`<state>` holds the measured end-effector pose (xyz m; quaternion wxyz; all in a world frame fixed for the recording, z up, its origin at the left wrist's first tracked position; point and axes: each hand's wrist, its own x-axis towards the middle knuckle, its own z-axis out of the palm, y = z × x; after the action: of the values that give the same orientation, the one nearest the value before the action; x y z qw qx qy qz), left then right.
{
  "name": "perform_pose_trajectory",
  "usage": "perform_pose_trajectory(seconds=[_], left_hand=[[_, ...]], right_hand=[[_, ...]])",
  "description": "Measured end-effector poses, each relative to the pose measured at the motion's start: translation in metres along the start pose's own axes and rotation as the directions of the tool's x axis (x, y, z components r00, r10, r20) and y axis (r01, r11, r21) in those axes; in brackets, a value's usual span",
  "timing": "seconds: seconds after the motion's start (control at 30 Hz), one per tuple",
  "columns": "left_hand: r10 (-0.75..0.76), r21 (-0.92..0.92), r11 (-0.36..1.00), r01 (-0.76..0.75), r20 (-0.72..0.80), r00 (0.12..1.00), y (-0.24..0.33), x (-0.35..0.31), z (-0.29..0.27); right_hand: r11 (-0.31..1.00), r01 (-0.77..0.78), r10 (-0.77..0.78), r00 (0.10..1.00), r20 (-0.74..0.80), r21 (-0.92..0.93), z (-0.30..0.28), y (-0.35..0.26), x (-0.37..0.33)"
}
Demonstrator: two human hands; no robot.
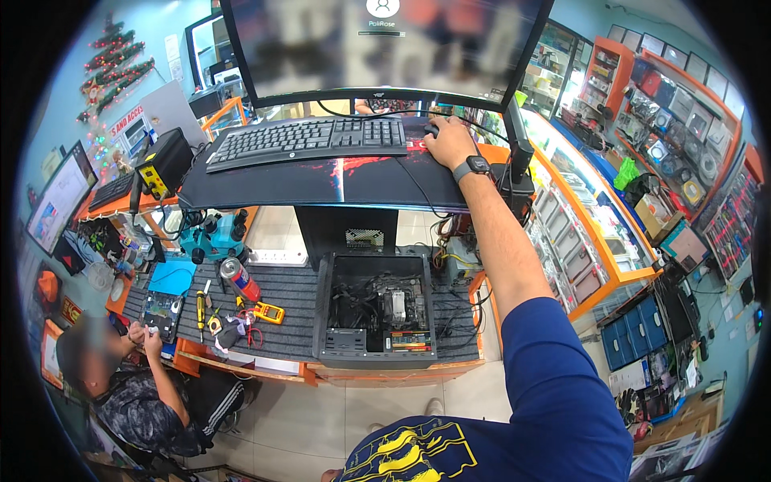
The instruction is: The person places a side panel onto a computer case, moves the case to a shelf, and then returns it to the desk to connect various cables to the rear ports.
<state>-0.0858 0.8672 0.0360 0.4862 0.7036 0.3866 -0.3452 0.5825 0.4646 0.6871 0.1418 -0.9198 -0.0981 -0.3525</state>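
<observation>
We see the right hand half-curled around the mouse, which lies under its fingers toward the far right corner of the mat, just right of the crosswise keyboard; at the near edge of the counter, an open computer case holds cables.

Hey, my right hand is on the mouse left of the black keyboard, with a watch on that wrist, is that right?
Not quite: the mouse is to the right of the black keyboard, not the left, as the head view shows. Your right hand is on it, with a watch on that wrist.
</observation>
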Motion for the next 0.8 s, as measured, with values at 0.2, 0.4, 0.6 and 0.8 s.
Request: perform_pose_trajectory(seconds=[0.2, 0.4, 0.6, 0.8], left_hand=[[0.009, -0.009, 1.0, -0.009, -0.01, 1.0, -0.002, 0.001, -0.001], [0.015, -0.017, 1.0, -0.015, -0.016, 1.0, -0.005, 0.001, 0.003], [0.013, -0.061, 0.998, -0.015, -0.037, 0.999, -0.026, 0.003, 0.012], [-0.012, 0.043, 0.999, 0.014, -0.06, 0.998, -0.056, 0.018, 0.012]], right_hand=[[1.0, -0.007, 0.007, 1.0, 0.026, -0.006, -0.004, -0.003, -0.002], [1.0, -0.003, 0.003, 1.0, -0.002, -0.001, -0.001, 0.003, -0.001], [0.999, 0.039, -0.04, 0.999, -0.022, -0.022, -0.001, -0.004, 0.0], [0.998, -0.009, 0.009, 1.0, -0.003, -0.06, 0.004, -0.005, 0.006]])
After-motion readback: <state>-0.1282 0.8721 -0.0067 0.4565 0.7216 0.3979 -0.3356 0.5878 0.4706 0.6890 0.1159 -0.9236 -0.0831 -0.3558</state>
